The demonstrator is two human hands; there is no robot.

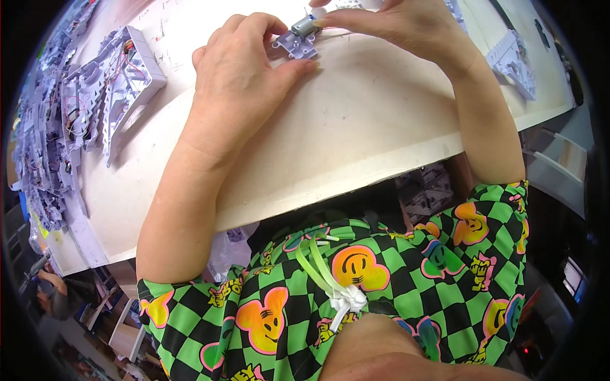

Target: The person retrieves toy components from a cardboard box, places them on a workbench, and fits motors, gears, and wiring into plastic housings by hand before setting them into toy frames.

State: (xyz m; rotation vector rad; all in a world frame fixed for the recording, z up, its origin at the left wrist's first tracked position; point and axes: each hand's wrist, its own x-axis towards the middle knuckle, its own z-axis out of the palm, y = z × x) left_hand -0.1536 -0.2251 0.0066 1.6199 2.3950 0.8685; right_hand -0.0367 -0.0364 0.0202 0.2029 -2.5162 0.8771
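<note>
My left hand (238, 70) rests on the white table (356, 127), its thumb and fingers pinching a small lavender plastic bracket (294, 46). My right hand (394, 22) reaches in from the right and holds a small silver cylindrical motor (304, 26) with its fingertips, pressing it against the top of the bracket. Both hands meet at the far edge of the picture. The far side of the bracket is hidden behind my fingers.
Stacked lavender plastic housings with red wires (114, 82) lie along the table's left side, with more piled at the far left (44, 146). Another lavender part (511, 60) sits at the right. The table's front edge (330, 184) runs just above my green checkered shirt.
</note>
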